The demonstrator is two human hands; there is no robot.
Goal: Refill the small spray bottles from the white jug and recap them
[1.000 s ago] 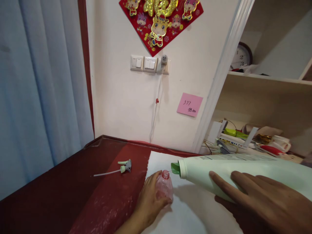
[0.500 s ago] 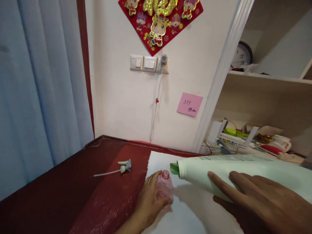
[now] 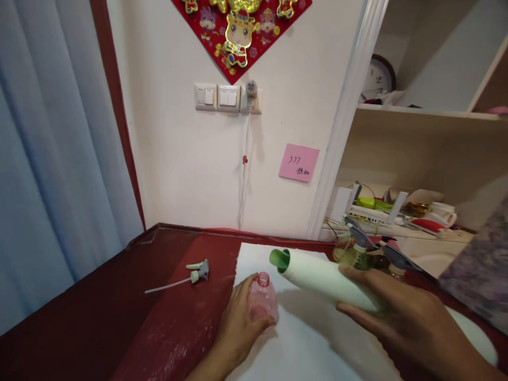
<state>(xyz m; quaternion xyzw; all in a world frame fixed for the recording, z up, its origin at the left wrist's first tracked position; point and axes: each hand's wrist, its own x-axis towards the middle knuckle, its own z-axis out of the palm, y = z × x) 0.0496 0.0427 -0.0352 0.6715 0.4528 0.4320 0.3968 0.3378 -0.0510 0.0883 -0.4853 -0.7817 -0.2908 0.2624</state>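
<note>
My left hand [image 3: 242, 317] is wrapped round a clear pink bottle [image 3: 266, 302], which stands upright on a white sheet [image 3: 296, 338] with its mouth uncapped. My right hand [image 3: 408, 312] grips a large pale green jug [image 3: 321, 280], tilted on its side. The jug's open spout, with a darker green lip [image 3: 280, 259], points left and sits just above and to the right of the pink bottle's mouth, apart from it. No stream of liquid is visible. To the left lies a grey and green spray head [image 3: 200, 271] with a thin tube.
Several spray bottles [image 3: 359, 256] stand behind the jug at the right. A shelf [image 3: 397, 230] beyond holds a white router and a mug. The wall [image 3: 190, 174] bounds the back of the dark red table [image 3: 99, 307]; a blue curtain [image 3: 51, 132] hangs at left.
The jug has turned and swung lower at its body, uncovering the spray bottles behind it. My view has shifted slightly right. My left hand still holds the pink bottle in place.
</note>
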